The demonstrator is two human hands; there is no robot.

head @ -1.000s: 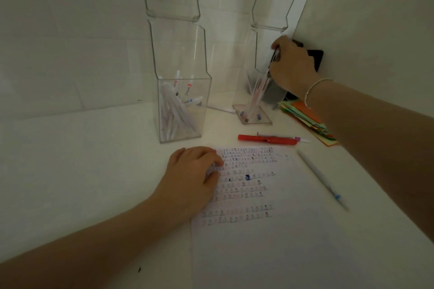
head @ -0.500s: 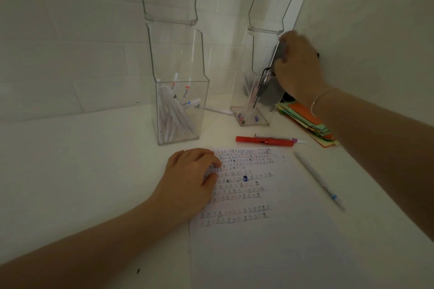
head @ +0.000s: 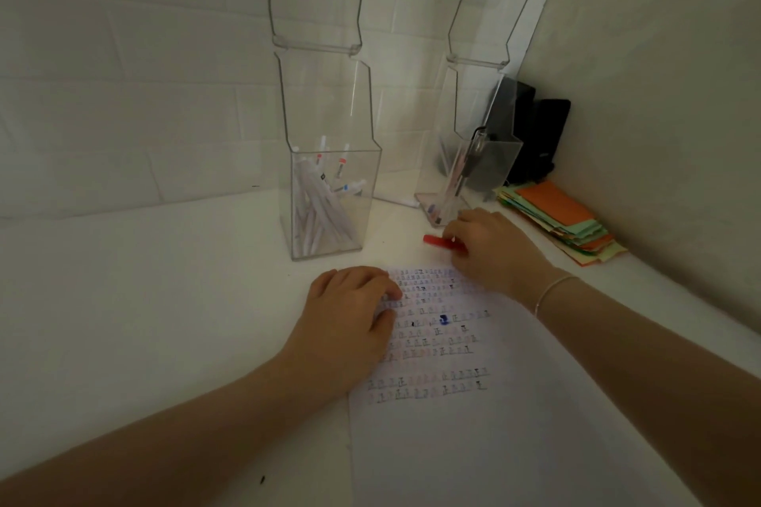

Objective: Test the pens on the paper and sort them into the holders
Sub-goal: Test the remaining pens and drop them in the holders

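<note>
A white paper [head: 514,445] with rows of small ink test marks lies on the white table. My left hand [head: 350,321] rests on its upper left corner, fingers loosely curled, holding nothing. My right hand [head: 490,251] is down at the paper's top edge, its fingertips closed on a red pen [head: 434,241] lying on the table. The clear left holder [head: 366,177] holds several white pens. The clear right holder [head: 504,161] holds a few pens, one of them with a dark clip. My right forearm covers the table to the right of the paper.
A stack of orange and green paper slips [head: 564,218] lies against the right wall. Black objects [head: 539,136] stand in the corner behind the right holder. A white pen [head: 395,200] lies between the holders. Tiled wall is close behind.
My right hand let go of a pen in the right holder, came down toward me and landed on the red pen. My left hand stayed on the paper.
</note>
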